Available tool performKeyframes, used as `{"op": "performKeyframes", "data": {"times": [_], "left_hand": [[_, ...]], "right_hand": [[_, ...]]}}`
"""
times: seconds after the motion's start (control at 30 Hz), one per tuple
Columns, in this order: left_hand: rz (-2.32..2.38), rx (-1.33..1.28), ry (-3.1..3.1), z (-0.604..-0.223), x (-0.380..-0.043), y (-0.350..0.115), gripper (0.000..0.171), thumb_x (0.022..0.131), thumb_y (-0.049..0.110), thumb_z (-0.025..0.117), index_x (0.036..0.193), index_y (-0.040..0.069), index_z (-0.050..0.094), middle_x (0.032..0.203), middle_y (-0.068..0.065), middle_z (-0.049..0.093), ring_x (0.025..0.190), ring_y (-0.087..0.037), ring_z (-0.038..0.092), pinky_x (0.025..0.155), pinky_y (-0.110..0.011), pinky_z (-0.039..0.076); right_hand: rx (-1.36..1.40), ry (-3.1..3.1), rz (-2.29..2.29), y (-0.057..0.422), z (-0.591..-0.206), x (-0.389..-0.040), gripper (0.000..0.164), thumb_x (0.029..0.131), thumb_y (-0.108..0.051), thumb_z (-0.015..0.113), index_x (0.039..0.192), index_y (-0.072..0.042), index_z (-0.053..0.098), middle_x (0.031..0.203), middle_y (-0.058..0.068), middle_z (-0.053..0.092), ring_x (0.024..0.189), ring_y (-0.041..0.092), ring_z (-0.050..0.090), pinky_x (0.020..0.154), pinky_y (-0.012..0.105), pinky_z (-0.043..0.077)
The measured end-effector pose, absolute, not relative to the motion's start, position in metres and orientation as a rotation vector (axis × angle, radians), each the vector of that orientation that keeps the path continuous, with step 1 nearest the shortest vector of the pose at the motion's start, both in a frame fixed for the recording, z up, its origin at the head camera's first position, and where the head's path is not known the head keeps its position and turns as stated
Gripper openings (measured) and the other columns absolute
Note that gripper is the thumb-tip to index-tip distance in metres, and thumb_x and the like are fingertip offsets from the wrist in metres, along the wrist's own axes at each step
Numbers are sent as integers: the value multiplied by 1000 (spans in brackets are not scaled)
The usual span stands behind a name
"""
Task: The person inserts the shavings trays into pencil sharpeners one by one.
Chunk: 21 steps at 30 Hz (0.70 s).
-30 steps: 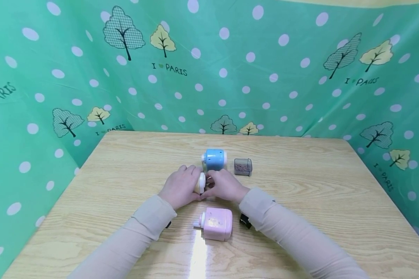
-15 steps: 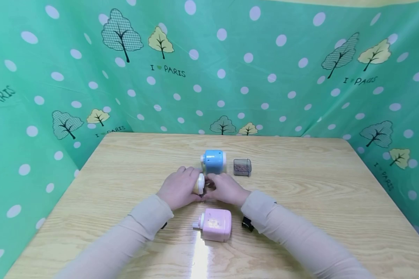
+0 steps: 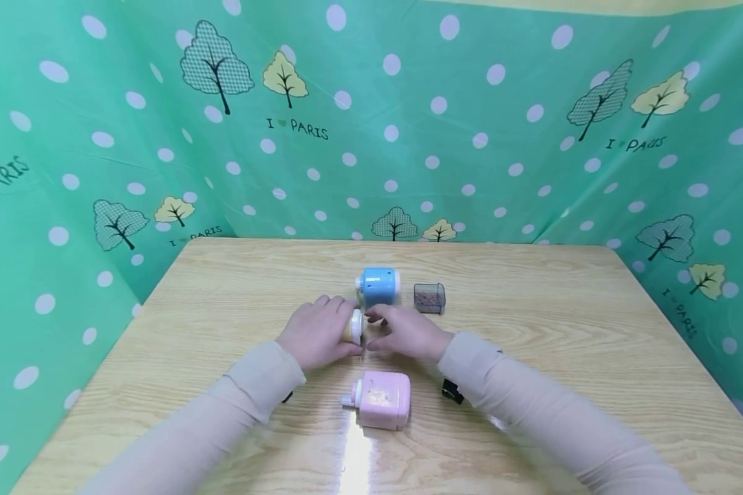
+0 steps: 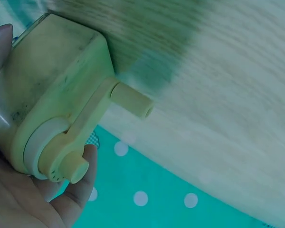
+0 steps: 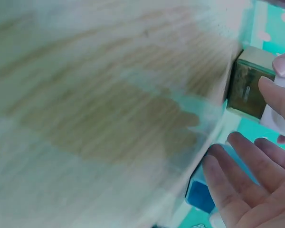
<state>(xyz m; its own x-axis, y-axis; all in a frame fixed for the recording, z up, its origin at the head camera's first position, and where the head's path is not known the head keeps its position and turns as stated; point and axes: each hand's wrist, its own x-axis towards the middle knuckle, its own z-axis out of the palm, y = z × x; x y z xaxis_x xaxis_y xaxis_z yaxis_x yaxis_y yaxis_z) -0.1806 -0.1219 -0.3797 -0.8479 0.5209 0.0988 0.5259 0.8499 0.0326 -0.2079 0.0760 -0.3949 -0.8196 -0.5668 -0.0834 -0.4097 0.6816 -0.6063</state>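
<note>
My left hand (image 3: pixel 318 332) grips a yellow hand-crank pencil sharpener (image 4: pixel 57 80), its crank arm and knob showing in the left wrist view. In the head view the hand mostly covers it, leaving the white end in sight. Just to its right is my right hand (image 3: pixel 411 333), fingers parted and holding nothing. The right wrist view shows those fingers (image 5: pixel 242 175) loosely extended beside the yellow sharpener's dark, see-through window (image 5: pixel 247 90). A blue pencil sharpener (image 3: pixel 380 285) lies just behind the hands. Closer to me lies a pink pencil sharpener (image 3: pixel 385 400), crank toward the left.
A small clear grey shavings drawer (image 3: pixel 430 298) with brownish bits inside sits right of the blue sharpener. All of it is on a wood-grain table (image 3: pixel 532 309), enclosed by a green dotted cloth (image 3: pixel 495 137) at the back and sides.
My right hand has moved slightly right, off the yellow sharpener's end, and its fingers have spread apart. The left hand keeps its grip in nearly the same spot.
</note>
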Motion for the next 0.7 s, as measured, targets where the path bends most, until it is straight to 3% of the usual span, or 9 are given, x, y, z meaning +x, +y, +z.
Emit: {"op": "performKeyframes", "data": {"times": [0.37, 0.53, 0.7], "left_hand": [[16, -871, -2953, -366, -185, -118, 66, 81, 62, 67, 115, 5, 65, 91, -4, 64, 80, -22, 55, 65, -39, 53], [81, -891, -2941, -361, -187, -116, 77, 83, 67, 59, 125, 3, 65, 101, -8, 69, 86, -24, 61, 68, -41, 56], [115, -928, -2929, -355, -189, -114, 79, 85, 72, 49, 122, 4, 65, 106, -10, 70, 91, -26, 64, 74, -42, 58]], "right_hand": [[-736, 2723, -816, 89, -379, -214, 58, 81, -27, 78, 133, -4, 63, 128, 10, 69, 112, 27, 65, 95, 42, 53], [-744, 2754, -807, 94, -375, -216, 54, 81, -25, 78, 129, -4, 66, 123, 10, 71, 109, 28, 66, 93, 42, 54], [-715, 2764, -807, 98, -370, -215, 46, 82, -19, 77, 126, -6, 68, 121, 10, 72, 110, 29, 66, 96, 44, 52]]}}
